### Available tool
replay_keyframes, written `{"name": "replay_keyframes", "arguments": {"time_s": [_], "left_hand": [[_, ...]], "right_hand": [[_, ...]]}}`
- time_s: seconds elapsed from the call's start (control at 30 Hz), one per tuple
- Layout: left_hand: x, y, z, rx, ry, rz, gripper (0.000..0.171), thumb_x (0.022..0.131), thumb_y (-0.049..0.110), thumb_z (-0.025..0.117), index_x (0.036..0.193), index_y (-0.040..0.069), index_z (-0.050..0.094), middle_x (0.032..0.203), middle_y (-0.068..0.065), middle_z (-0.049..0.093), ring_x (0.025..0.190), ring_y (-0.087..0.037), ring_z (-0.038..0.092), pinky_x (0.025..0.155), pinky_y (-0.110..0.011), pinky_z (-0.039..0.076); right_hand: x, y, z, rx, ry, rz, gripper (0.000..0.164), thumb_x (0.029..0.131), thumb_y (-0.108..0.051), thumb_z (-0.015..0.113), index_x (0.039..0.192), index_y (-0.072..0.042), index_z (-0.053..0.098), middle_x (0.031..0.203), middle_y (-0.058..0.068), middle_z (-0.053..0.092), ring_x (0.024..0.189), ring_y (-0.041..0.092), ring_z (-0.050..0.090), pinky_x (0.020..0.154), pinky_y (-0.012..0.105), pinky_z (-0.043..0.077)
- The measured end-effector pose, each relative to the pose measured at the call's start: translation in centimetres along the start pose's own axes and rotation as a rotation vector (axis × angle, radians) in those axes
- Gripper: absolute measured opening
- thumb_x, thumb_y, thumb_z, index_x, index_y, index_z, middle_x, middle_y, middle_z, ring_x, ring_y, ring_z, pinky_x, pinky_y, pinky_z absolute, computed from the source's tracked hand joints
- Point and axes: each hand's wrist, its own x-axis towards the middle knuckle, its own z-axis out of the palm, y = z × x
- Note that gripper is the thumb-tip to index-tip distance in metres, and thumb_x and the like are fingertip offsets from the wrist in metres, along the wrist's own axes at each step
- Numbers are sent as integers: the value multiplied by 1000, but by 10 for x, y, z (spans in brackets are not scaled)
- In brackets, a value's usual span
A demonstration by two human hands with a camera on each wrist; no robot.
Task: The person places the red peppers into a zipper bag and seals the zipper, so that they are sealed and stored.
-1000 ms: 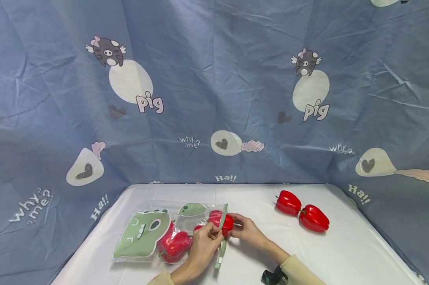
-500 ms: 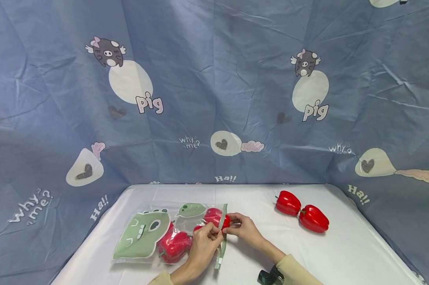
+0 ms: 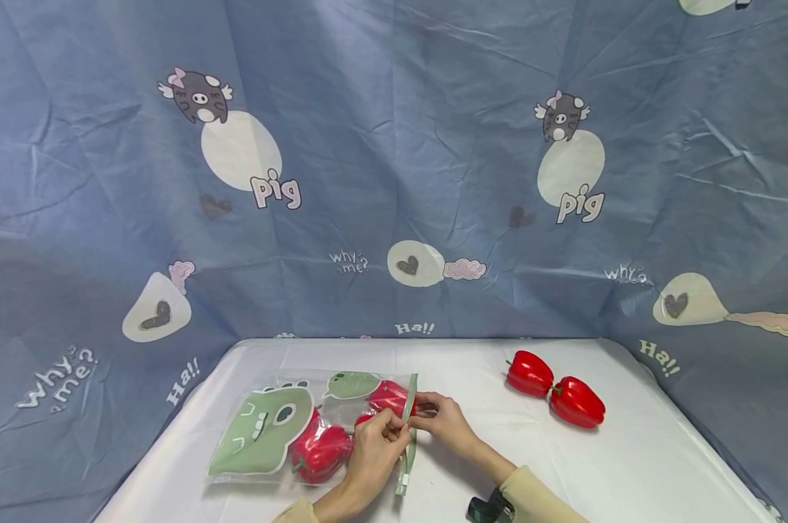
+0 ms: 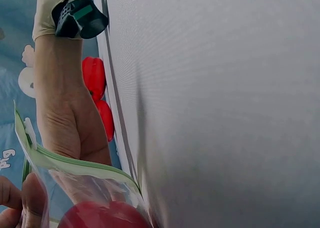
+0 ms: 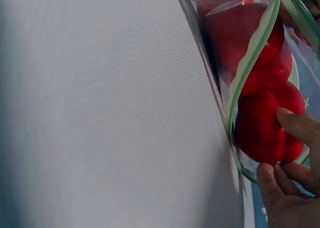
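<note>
A clear zip bag with green cartoon print lies on the table, its green-edged mouth toward the right. Through the film I see red bell peppers inside. My left hand pinches the rim of the bag's mouth. At that mouth, my right hand grips another red bell pepper, thumb on its side and fingers at its end. Most of this pepper is inside the rim. The left wrist view shows the green zip edge standing apart, with red behind the film.
Two more red bell peppers lie touching each other on the white table, at the right rear. A blue printed cloth hangs behind the table and along its sides. A dark wrist device sits at the right sleeve.
My right hand has moved left, carrying the bell pepper farther through the bag's mouth. The left hand stays at the rim.
</note>
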Motion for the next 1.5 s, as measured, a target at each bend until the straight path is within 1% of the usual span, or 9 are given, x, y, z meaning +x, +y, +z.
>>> {"name": "replay_keyframes", "arguments": {"time_s": [0.13,0.27,0.33,0.5,0.6,0.73,0.87,1.13,1.5], "left_hand": [[0,-1,0,2,-2,1,22,76,-3,69,72,16,60,59,4,61,47,1,52,37,-13,43],[0,-1,0,0,-6,-3,22,76,-4,68,72,16,60,59,4,61,47,1,52,37,-12,42],[1,-1,0,-6,-10,-9,21,77,-4,68,72,15,60,60,3,61,47,1,52,37,-12,42],[1,-1,1,-7,-11,-11,21,76,-5,67,72,15,60,60,3,61,47,1,52,37,-12,42],[0,-1,1,-4,-8,-15,22,75,-5,67,71,16,60,59,3,60,47,1,52,37,-12,42],[0,-1,1,-5,-3,-23,23,74,-5,67,70,16,60,58,4,60,46,1,51,36,-13,42],[-1,0,1,-10,3,-21,23,74,-6,67,70,15,60,58,4,59,46,2,50,36,-12,42],[-1,0,1,-4,12,-17,22,75,-5,67,70,15,60,58,4,59,46,3,50,35,-13,42],[-1,0,2,14,9,-18,21,75,-3,67,71,16,61,58,6,59,45,4,49,35,-14,43]], "right_hand": [[-1,-4,-1,-5,-3,5,48,81,-4,74,123,12,56,111,28,65,104,39,65,86,28,57],[2,13,-2,-12,11,-5,51,79,-10,77,124,6,58,112,22,67,105,34,66,89,29,56],[2,14,-3,-30,11,-7,51,79,-12,77,124,5,58,112,21,68,106,33,66,90,29,56],[-1,9,-7,-16,3,4,50,81,-6,74,126,7,55,116,26,64,110,39,63,93,35,54],[-4,5,-12,1,-2,9,50,82,-2,72,126,12,52,117,32,60,111,46,60,92,38,54],[-6,4,-19,23,1,22,51,82,0,71,126,15,50,119,36,57,112,49,58,92,34,55],[-9,4,-28,29,13,29,51,83,-3,72,126,13,51,120,33,58,112,46,59,90,27,56],[-16,5,-49,36,56,50,51,82,-5,73,126,11,53,122,31,58,115,43,58,92,29,54],[-28,8,-73,-42,100,84,50,82,-8,74,125,8,55,122,28,61,113,36,61,94,30,53]]}}
